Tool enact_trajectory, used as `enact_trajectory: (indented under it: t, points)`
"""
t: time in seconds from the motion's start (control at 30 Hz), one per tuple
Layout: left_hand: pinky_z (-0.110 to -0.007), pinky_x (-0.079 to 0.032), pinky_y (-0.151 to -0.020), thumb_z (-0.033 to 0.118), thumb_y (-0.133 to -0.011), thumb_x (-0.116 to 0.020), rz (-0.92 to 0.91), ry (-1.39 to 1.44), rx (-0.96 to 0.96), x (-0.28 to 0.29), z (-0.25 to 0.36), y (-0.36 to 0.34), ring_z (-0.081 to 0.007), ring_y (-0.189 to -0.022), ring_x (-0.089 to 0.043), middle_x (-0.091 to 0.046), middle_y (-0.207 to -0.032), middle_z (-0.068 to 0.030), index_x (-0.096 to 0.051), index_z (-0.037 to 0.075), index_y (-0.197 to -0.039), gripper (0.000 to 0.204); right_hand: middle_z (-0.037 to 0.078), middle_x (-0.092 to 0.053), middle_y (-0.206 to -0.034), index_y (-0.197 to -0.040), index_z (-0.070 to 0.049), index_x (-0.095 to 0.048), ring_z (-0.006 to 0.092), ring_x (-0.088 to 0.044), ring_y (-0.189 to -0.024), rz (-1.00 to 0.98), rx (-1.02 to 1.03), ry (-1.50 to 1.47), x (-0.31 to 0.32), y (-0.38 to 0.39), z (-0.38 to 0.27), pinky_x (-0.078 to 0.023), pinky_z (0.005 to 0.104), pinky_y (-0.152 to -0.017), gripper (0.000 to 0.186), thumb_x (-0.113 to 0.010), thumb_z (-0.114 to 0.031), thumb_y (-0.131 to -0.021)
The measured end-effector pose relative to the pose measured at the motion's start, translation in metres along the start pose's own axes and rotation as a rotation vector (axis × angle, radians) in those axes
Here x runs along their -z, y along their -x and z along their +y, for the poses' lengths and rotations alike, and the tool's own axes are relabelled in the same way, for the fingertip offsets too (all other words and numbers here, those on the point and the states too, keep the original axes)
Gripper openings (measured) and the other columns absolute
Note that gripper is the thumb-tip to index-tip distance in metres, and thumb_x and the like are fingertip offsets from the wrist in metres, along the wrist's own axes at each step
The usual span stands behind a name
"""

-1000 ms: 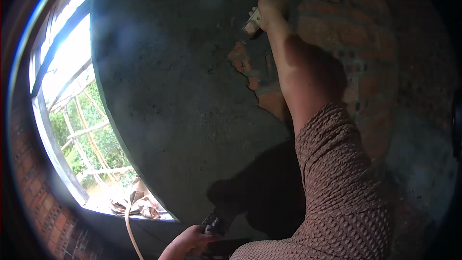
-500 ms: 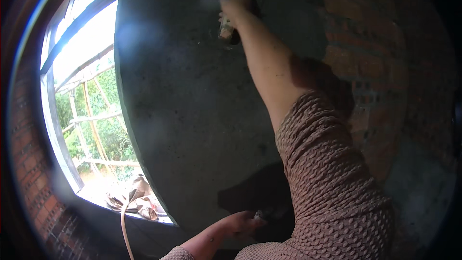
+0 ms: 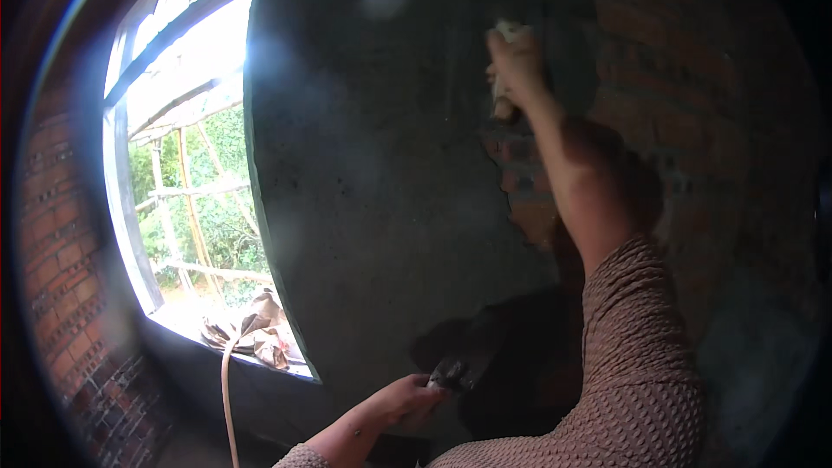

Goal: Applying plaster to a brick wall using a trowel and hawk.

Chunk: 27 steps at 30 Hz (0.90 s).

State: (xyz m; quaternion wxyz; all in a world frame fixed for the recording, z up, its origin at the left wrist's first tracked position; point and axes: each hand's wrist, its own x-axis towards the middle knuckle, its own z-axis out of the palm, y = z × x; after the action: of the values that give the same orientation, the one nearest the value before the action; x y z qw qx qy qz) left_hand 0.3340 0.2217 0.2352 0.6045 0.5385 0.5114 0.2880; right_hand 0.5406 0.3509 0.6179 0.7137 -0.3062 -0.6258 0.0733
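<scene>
Right hand trowels plaster edge — bare brick beyond.

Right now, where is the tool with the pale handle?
In the head view it is high up, right of centre: the right hand grips the pale-handled tool against the wall, where grey plaster meets bare red brick.

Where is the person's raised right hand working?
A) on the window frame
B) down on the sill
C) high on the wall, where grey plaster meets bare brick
C: the right hand grips a pale handle high up, at the edge between the grey plaster and the bare brick.
</scene>
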Motion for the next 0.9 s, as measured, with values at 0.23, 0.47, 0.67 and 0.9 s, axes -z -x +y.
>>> enact_trajectory:
  t: [0.23,0.47,0.67,0.9]
  points:
    - [-0.021,-0.036,-0.046,0.024,-0.085,-0.065,0.060,0.061,0.006,0.011,-0.038,0.009,-0.0089,-0.054,-0.048,-0.055,-0.067,-0.0020,-0.059,0.006,-0.086,0.019,0.010,-0.065,-0.067,-0.100,-0.001,-0.063,0.0218,-0.063,-0.058,0.048,0.033,0.187,0.017,-0.082,0.016,-0.049,0.0346,-0.058,0.035,-0.049,-0.027,-0.082]
    - [-0.021,-0.035,-0.045,0.025,-0.084,-0.066,0.090,0.217,-0.022,0.019,-0.048,0.001,-0.0093,-0.053,-0.047,-0.053,-0.065,-0.0011,-0.058,0.006,-0.087,0.021,0.015,-0.063,-0.088,-0.119,-0.004,-0.052,0.0235,-0.062,-0.063,-0.282,0.108,0.089,-0.079,-0.052,-0.008,-0.049,0.0361,-0.056,0.046,-0.052,-0.029,-0.080]
    - [-0.021,-0.037,-0.048,0.019,-0.084,-0.066,0.007,0.255,0.033,0.029,-0.034,-0.003,-0.0102,-0.055,-0.048,-0.055,-0.069,-0.0025,-0.058,0.005,-0.088,0.016,0.014,-0.063,-0.088,-0.112,-0.008,-0.056,0.0246,-0.063,-0.071,-0.446,0.346,0.464,-0.153,-0.042,-0.014,-0.050,0.0384,-0.063,0.040,-0.057,-0.031,-0.079]
    - [-0.022,-0.037,-0.047,0.019,-0.084,-0.065,0.049,0.243,0.082,0.053,-0.023,0.021,-0.0105,-0.054,-0.048,-0.055,-0.068,-0.0029,-0.058,0.005,-0.088,0.016,0.011,-0.064,-0.078,-0.101,-0.005,-0.064,0.0221,-0.058,-0.057,-0.111,0.287,0.251,-0.077,-0.124,-0.004,-0.049,0.0349,-0.052,0.031,-0.060,-0.026,-0.078]
